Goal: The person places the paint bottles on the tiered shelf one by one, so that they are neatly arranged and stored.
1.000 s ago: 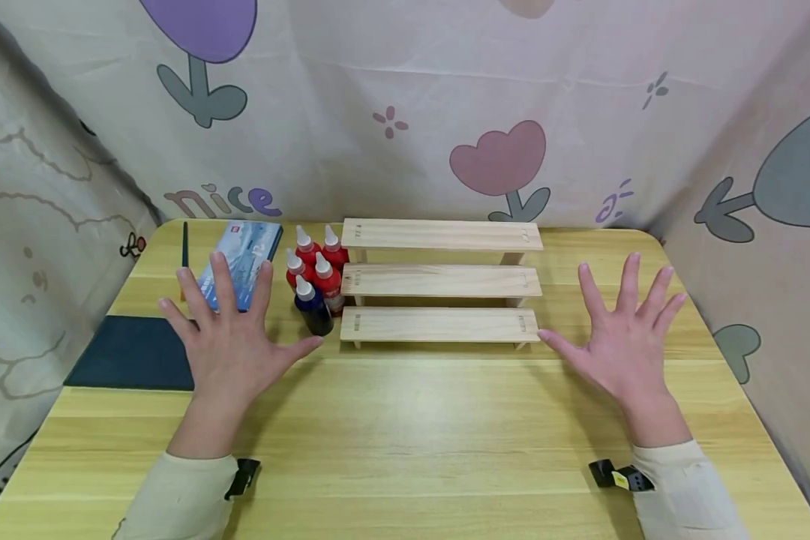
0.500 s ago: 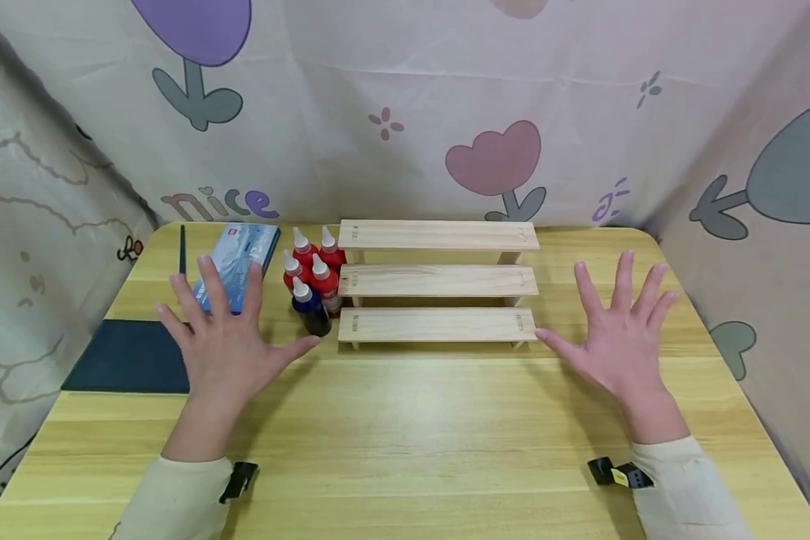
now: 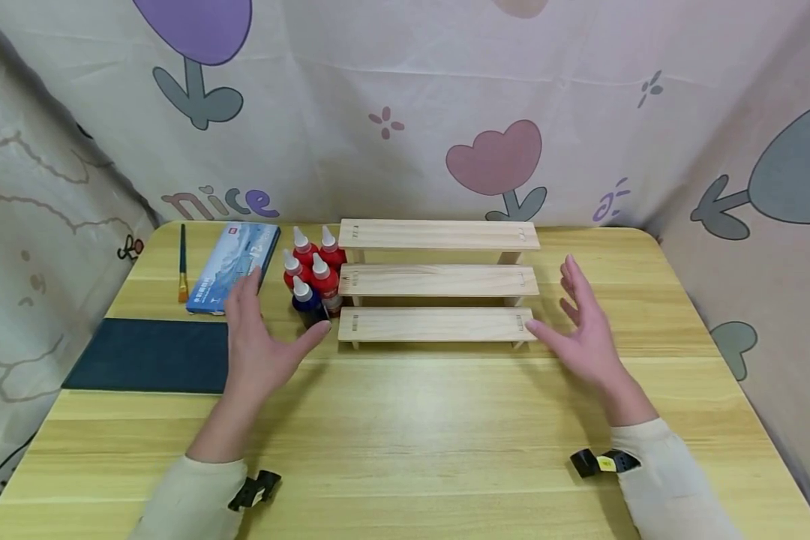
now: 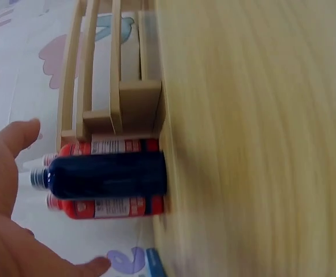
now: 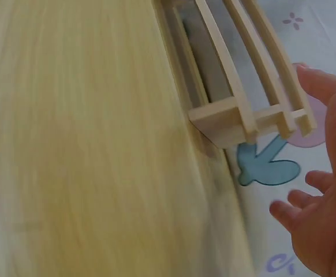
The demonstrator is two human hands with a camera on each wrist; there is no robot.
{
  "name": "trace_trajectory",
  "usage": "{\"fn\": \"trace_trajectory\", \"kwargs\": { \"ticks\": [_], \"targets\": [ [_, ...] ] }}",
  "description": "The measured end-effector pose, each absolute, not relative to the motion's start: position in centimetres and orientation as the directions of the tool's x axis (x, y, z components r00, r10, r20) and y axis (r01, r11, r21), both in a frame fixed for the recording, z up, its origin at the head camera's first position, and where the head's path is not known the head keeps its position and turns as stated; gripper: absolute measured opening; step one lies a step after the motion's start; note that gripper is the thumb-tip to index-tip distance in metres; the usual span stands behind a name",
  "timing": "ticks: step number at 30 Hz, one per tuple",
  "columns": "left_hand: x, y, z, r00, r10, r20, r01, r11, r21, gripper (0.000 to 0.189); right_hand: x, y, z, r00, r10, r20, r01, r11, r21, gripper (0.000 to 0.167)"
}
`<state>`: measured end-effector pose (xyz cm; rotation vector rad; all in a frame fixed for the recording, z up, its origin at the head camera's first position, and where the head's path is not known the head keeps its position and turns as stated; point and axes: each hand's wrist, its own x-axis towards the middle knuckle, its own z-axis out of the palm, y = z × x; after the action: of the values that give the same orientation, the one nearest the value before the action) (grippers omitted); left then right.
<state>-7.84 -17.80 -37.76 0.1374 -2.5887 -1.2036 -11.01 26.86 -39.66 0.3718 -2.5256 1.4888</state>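
2 hands over 1 wood-grain table point(image 3: 439, 435): left hand point(image 3: 262, 349) wide, thumb near 1 blue bottle point(image 3: 307, 306); right hand point(image 3: 586, 341) wide, thumb near right end of 1 three-tier rack point(image 3: 439, 280). 1 dark mat point(image 3: 151, 356), left. 4 red bottles point(image 3: 325, 286) behind the blue one, left of the rack. 1 box point(image 3: 232, 262) and 1 brush point(image 3: 183, 259), back left. Printed curtain point(image 3: 337, 112) at back and both sides

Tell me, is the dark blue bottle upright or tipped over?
Upright: the dark blue bottle stands base-down on the table, white nozzle pointing up.
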Motion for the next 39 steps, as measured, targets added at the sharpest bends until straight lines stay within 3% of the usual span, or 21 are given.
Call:
{"fn": "trace_trajectory", "kwargs": {
  "ticks": [3, 6, 15, 26, 35, 39],
  "targets": [
    [-8.0, -17.5, -38.0, -0.955, -0.222, 0.198, 0.046, 0.546, 0.836, 0.103, -11.6, 26.5, -40.2, -0.962, -0.119, 0.247, -0.269, 0.234, -0.934, 0.1],
    [-8.1, -17.4, -38.0, -0.955, -0.239, 0.174, 0.05, 0.448, 0.893, 0.092, -12.4, 26.6, -41.3, -0.963, -0.14, 0.23, -0.24, 0.059, -0.969, 0.091],
    [-8.5, -17.4, -38.1, -0.975, -0.212, 0.068, 0.0, 0.302, 0.953, 0.062, -13.4, 26.1, -42.8, -0.954, -0.199, 0.226, -0.21, -0.099, -0.973, 0.075],
    [-9.3, -18.1, -38.5, -0.984, -0.167, 0.065, 0.005, 0.337, 0.941, 0.05, -13.6, 26.0, -43.7, -0.952, -0.206, 0.226, -0.209, -0.097, -0.973, 0.073],
    [-9.9, -18.0, -38.7, -0.935, -0.157, 0.319, 0.173, 0.584, 0.794, 0.049, -13.7, 26.2, -43.4, -0.954, -0.22, 0.203, -0.199, -0.044, -0.979, 0.07],
    [-9.9, -18.1, -38.6, -0.938, -0.148, 0.314, 0.173, 0.587, 0.791, 0.043, -13.7, 26.3, -43.4, -0.955, -0.227, 0.19, -0.192, -0.012, -0.981, 0.07]
  ]
}}
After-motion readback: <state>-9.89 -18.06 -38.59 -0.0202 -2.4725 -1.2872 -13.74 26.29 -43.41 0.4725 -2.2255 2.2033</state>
